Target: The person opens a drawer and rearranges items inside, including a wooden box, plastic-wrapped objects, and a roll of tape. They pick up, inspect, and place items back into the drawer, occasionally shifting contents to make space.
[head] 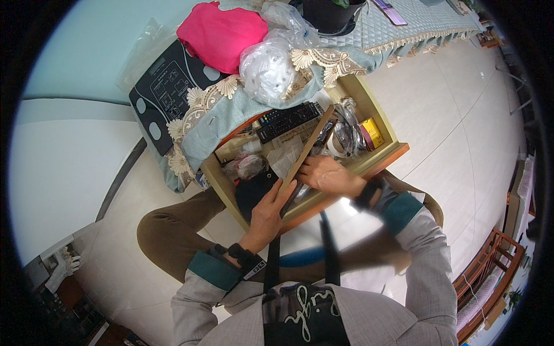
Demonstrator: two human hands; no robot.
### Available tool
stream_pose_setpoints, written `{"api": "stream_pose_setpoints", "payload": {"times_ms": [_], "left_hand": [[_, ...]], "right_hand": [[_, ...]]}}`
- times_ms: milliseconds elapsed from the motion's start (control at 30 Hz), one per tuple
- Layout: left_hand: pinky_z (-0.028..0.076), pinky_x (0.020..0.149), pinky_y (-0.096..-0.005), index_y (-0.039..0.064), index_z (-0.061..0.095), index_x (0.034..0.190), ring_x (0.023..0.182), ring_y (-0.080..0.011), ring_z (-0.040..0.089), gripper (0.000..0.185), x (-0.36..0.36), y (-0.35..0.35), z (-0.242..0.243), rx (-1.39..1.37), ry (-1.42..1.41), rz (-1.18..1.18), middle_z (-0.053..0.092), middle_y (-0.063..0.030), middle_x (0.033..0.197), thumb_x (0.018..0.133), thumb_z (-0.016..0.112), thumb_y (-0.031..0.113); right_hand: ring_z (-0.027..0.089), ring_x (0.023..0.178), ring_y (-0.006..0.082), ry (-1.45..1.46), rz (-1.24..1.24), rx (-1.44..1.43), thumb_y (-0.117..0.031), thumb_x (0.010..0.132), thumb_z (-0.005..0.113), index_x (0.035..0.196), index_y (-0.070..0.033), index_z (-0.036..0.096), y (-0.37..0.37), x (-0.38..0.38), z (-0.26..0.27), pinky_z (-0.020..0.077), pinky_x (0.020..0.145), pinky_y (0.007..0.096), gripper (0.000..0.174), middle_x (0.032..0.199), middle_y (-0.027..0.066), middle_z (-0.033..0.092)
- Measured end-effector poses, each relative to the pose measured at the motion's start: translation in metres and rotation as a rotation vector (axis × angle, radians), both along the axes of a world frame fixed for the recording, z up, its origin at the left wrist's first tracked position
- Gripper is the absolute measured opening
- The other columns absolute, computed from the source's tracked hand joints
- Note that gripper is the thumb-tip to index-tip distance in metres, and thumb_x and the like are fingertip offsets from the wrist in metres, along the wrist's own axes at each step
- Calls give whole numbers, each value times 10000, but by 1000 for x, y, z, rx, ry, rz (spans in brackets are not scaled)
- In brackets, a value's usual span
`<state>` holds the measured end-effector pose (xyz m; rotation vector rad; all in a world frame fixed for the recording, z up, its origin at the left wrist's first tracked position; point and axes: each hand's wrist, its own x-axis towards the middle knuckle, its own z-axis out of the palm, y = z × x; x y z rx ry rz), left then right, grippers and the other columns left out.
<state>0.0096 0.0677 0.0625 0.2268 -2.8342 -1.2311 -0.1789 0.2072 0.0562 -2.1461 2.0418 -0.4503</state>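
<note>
A wooden drawer (pixel 391 125) is pulled out in front of me, full of odds and ends. My left hand (pixel 269 216) grips the near end of a flat, light-brown strip or board (pixel 308 149), tilted up on its edge across the drawer. My right hand (pixel 328 176) is beside the strip's right face, fingers bent down into the drawer; whether they hold anything is hidden. Black remote controls (pixel 288 121) lie at the back, left of the strip. To its right are a roll of white tape (pixel 335 145), bagged black cables (pixel 349 129) and a yellow box (pixel 372 133).
Above the drawer a lace-edged cloth (pixel 207 129) hangs down. On top stand a black glass scale (pixel 162 97), a pink cloth bundle (pixel 223 36), a clear plastic bag (pixel 268 69), a plant pot (pixel 331 15) and a phone (pixel 391 12). My knees flank the drawer.
</note>
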Motion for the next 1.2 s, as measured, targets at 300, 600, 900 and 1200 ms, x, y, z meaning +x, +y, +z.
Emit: {"api": "stream_pose_setpoints", "payload": {"times_ms": [300,600,900,1200], "left_hand": [[538,854,-388,201,496,1384,1078,-388,613,675,-1,-2,-1,36,24,20,514,-262,1318,765,662,-12],[524,876,-389,174,452,1415,1128,-388,588,666,-2,-6,-8,41,-45,53,497,-235,1357,820,624,-72],[534,860,-402,158,531,1307,1092,-387,603,562,2,-2,-6,43,-136,-38,511,-258,1322,782,613,-25],[551,810,-414,128,544,1243,1055,-394,617,466,6,-5,-10,-72,-48,-80,499,-284,1308,793,633,45]], "right_hand": [[589,933,256,-29,-26,-19,-166,772,540,813,-81,622,2,2,-15,498,793,354,125,951,84,618],[556,896,260,-81,-37,148,-213,783,501,844,-77,570,9,-4,-19,469,753,337,164,851,76,543],[585,1021,267,-32,-11,32,-145,785,532,905,-69,634,1,-3,-15,481,882,347,174,943,88,636],[570,1088,254,-79,-30,55,-117,807,526,971,-72,651,-3,0,-15,432,988,335,212,1002,99,652]]}}
